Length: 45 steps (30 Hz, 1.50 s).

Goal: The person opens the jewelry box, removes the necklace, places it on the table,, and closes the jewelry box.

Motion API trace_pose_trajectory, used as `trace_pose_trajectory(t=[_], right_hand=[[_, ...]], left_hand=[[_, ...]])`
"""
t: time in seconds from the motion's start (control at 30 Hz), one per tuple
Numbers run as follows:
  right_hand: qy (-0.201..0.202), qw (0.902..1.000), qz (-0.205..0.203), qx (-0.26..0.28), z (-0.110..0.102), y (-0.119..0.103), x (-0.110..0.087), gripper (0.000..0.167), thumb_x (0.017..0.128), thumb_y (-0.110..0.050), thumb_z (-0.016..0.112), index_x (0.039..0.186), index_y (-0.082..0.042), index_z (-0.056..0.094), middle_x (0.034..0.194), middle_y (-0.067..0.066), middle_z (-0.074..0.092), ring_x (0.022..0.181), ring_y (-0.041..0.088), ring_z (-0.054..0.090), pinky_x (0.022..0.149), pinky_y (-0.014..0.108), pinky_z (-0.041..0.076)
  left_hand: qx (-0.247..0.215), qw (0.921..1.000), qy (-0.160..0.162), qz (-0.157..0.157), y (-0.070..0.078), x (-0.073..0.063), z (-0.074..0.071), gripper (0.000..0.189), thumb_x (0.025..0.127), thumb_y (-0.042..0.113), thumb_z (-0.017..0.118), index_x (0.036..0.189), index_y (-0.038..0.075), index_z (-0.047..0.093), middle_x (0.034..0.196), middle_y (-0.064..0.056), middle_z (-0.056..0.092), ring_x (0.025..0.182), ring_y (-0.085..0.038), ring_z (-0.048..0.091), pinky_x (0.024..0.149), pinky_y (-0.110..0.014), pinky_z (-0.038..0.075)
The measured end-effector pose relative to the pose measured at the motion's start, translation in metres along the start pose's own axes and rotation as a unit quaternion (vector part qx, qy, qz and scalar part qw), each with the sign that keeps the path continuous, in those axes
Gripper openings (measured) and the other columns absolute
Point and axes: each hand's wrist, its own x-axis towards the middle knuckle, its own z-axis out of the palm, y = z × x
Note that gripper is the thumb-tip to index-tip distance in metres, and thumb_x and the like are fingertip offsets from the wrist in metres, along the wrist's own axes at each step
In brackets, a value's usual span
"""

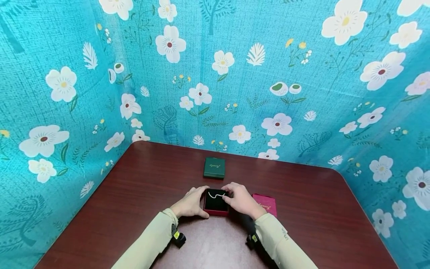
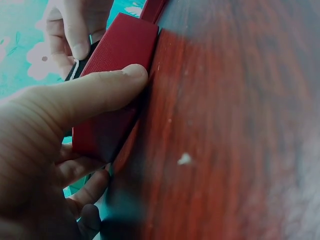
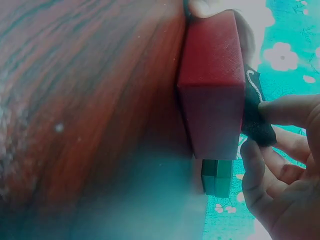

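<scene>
An uncovered red box [image 1: 215, 213] sits on the table before me, holding a black pad [image 1: 215, 204] with a thin white cord or chain [image 1: 212, 195] across its far part. My left hand [image 1: 190, 202] grips the box by its left side, the thumb [image 2: 112, 87] along the near wall and the other fingers round behind. At the far right corner, my right hand [image 1: 242, 200] pinches the pad between thumb and fingers. In the right wrist view that part of the black pad [image 3: 259, 127] sticks up above the rim of the red box [image 3: 212, 85].
A red lid [image 1: 268, 203] with gold lettering lies right of the box, partly behind my right forearm. Farther back stands a closed green box [image 1: 214, 168], also gold-lettered. The dark wooden table [image 1: 151, 168] ends at a blue floral cloth [image 1: 201, 74].
</scene>
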Motion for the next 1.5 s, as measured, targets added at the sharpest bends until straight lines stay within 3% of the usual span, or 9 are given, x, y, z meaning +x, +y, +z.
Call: trace_pose_trajectory(t=[0.33, 0.57, 0.8, 0.97, 1.17, 1.5], right_hand=[[-0.042, 0.9979, 0.027, 0.042, -0.003, 0.002, 0.0, 0.021, 0.087, -0.019, 0.068, 0.108, -0.016, 0.063, 0.102, -0.004, 0.063, 0.087, 0.013, 0.055, 0.077, 0.036, 0.048], [-0.038, 0.9964, 0.031, 0.07, -0.005, 0.004, -0.001, 0.02, 0.088, -0.018, 0.067, 0.108, -0.017, 0.064, 0.099, -0.005, 0.064, 0.085, 0.012, 0.056, 0.074, 0.033, 0.049], [-0.033, 0.9941, 0.035, 0.097, -0.006, 0.003, -0.002, 0.021, 0.087, -0.017, 0.068, 0.108, -0.016, 0.065, 0.097, -0.006, 0.064, 0.085, 0.014, 0.055, 0.074, 0.034, 0.048], [-0.029, 0.9933, 0.04, 0.105, -0.006, 0.004, -0.004, 0.022, 0.087, -0.018, 0.069, 0.108, -0.016, 0.065, 0.097, -0.006, 0.064, 0.086, 0.014, 0.055, 0.074, 0.034, 0.048], [-0.022, 0.992, 0.042, 0.117, -0.005, 0.007, -0.005, 0.021, 0.087, -0.018, 0.069, 0.107, -0.017, 0.065, 0.096, -0.006, 0.064, 0.086, 0.015, 0.055, 0.075, 0.035, 0.048], [0.007, 0.9912, 0.036, 0.127, -0.005, 0.01, -0.007, 0.019, 0.086, -0.015, 0.07, 0.104, -0.017, 0.066, 0.092, -0.007, 0.064, 0.083, 0.013, 0.057, 0.075, 0.032, 0.049]], left_hand=[[0.01, 0.9999, -0.003, 0.001, 0.001, -0.001, -0.001, 0.102, 0.056, 0.033, 0.089, 0.14, 0.004, 0.039, 0.128, -0.009, 0.054, 0.109, -0.026, 0.045, 0.093, -0.045, 0.036], [0.014, 0.9998, -0.013, -0.009, 0.006, -0.003, -0.004, 0.11, 0.058, 0.033, 0.089, 0.146, 0.001, 0.03, 0.135, -0.015, 0.048, 0.117, -0.032, 0.042, 0.097, -0.049, 0.034], [0.01, 0.9993, -0.029, -0.022, 0.007, -0.006, -0.007, 0.112, 0.06, 0.034, 0.088, 0.148, 0.004, 0.026, 0.14, -0.014, 0.043, 0.123, -0.032, 0.038, 0.1, -0.05, 0.032], [-0.003, 0.9996, -0.026, -0.014, 0.01, -0.01, -0.009, 0.109, 0.066, 0.039, 0.084, 0.148, 0.003, 0.024, 0.144, -0.014, 0.037, 0.127, -0.032, 0.035, 0.101, -0.049, 0.032], [-0.037, 0.9992, 0.011, -0.011, 0.014, -0.012, -0.012, 0.085, 0.076, 0.041, 0.076, 0.143, 0.005, 0.038, 0.139, -0.008, 0.042, 0.125, -0.028, 0.036, 0.098, -0.046, 0.036], [-0.07, 0.9935, 0.09, 0.003, 0.013, -0.012, -0.012, 0.048, 0.081, 0.03, 0.075, 0.121, 0.01, 0.059, 0.114, -0.001, 0.055, 0.106, -0.021, 0.051, 0.087, -0.04, 0.044]])
